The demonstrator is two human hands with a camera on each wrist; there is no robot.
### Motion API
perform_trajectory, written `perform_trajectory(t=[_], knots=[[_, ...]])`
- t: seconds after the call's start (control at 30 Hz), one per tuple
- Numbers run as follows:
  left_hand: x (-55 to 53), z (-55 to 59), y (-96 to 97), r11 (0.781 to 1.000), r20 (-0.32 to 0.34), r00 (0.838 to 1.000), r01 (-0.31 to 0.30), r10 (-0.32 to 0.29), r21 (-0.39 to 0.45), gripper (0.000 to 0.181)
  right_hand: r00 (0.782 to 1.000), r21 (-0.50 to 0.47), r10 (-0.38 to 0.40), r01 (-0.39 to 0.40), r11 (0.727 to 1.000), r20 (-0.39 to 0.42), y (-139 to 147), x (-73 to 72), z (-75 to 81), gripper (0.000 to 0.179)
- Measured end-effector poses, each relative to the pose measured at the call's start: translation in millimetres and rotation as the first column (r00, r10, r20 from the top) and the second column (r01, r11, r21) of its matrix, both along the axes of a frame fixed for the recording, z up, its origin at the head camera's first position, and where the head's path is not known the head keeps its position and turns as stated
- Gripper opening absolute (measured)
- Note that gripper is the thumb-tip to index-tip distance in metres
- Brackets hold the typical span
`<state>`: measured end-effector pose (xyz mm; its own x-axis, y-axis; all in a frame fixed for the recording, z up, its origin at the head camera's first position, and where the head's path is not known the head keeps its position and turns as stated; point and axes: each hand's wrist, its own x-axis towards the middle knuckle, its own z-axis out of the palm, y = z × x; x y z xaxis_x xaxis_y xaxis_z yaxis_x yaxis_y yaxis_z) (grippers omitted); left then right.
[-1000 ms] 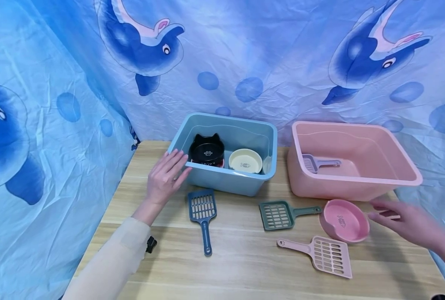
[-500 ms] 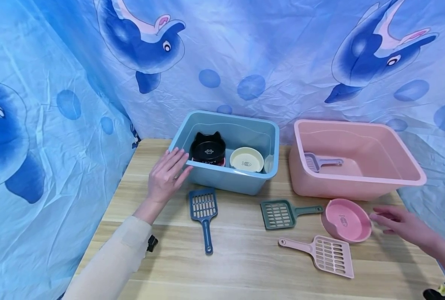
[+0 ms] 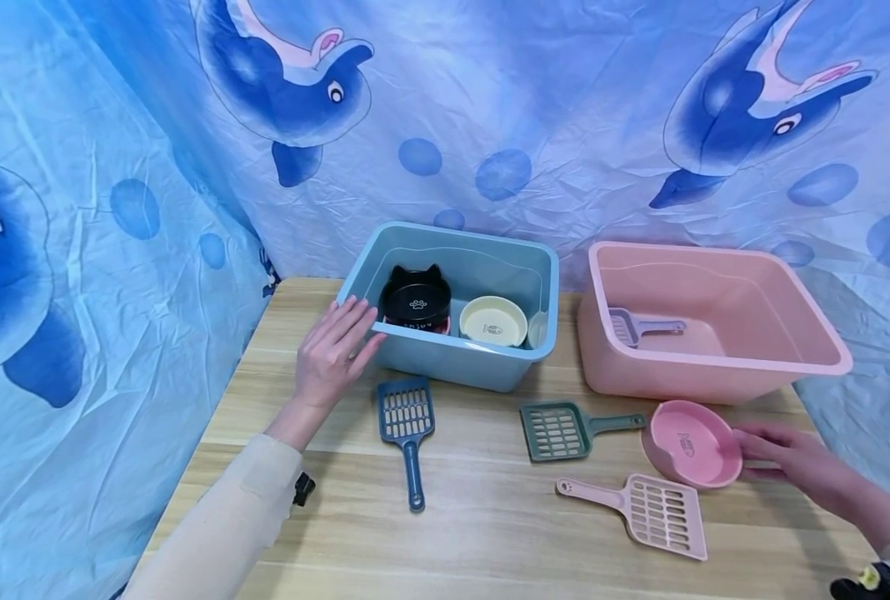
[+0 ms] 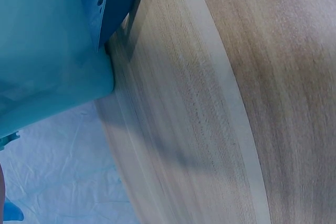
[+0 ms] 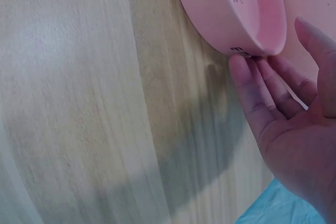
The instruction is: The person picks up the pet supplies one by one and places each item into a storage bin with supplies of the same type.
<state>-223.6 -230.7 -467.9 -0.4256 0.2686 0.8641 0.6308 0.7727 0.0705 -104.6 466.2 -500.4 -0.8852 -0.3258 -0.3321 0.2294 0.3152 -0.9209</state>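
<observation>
With its fingers stretched out, my left hand [image 3: 331, 354] rests at the near left corner of the blue litter box [image 3: 452, 358]. Inside that box sit a black cat-eared bowl [image 3: 415, 293] and a cream bowl [image 3: 493, 320]. At the right, a pink pet bowl [image 3: 691, 442] with a fish print stands on the table, and my right hand [image 3: 797, 462] touches its right side. In the right wrist view the fingers [image 5: 273, 85] meet the lower outer wall of the bowl, while the thumb stands apart from it.
A pink litter box [image 3: 677, 375] holds a small lilac scoop [image 3: 643, 326]. On the wooden table [image 3: 482, 533] lie a blue scoop [image 3: 407, 421], a green scoop [image 3: 561, 431] and a pink scoop [image 3: 655, 510]. A dolphin-print curtain [image 3: 565, 108] hangs behind.
My right hand has moved left, from just beside the pink bowl to touching its side. My left hand has stayed at the blue box's rim.
</observation>
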Motion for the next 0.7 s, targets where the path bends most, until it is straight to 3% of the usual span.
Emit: perform_trajectory(t=[0.33,0.7], knots=[[0.5,-0.9,0.7,1.000,0.012,1.000,0.009,-0.009,0.023,0.044,0.991,0.091,-0.136,0.137,0.986,-0.019,-13,3.7,-8.5,0.020],[0.9,-1.8,1.0,1.000,0.004,1.000,-0.009,0.009,0.011,0.045,0.979,0.199,-0.198,0.205,0.958,-0.053,-19,-0.4,-13.0,0.023]])
